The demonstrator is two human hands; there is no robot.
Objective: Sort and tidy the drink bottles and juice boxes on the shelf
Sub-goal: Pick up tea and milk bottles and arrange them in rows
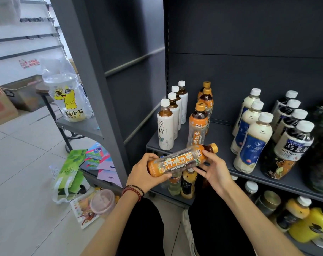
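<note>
1. The orange tea bottle [179, 160] lies sideways at lower centre of the frame, just in front of the shelf [221, 145] edge. The left hand [144, 172] wraps its base and the right hand [215, 169] holds it near the capped neck, mostly by the fingers.
2. That light neck grip could slip as the bottle is turned upright, dropping it onto the lower-shelf bottles [189, 182].
3. Set down carelessly, it may knock the matching orange-capped row [198, 124] just above, toppling one into the white-labelled bottles [165, 126] to the left.
4. Stood near the milk tea bottles [253, 143] at right, it would be mis-sorted.
</note>
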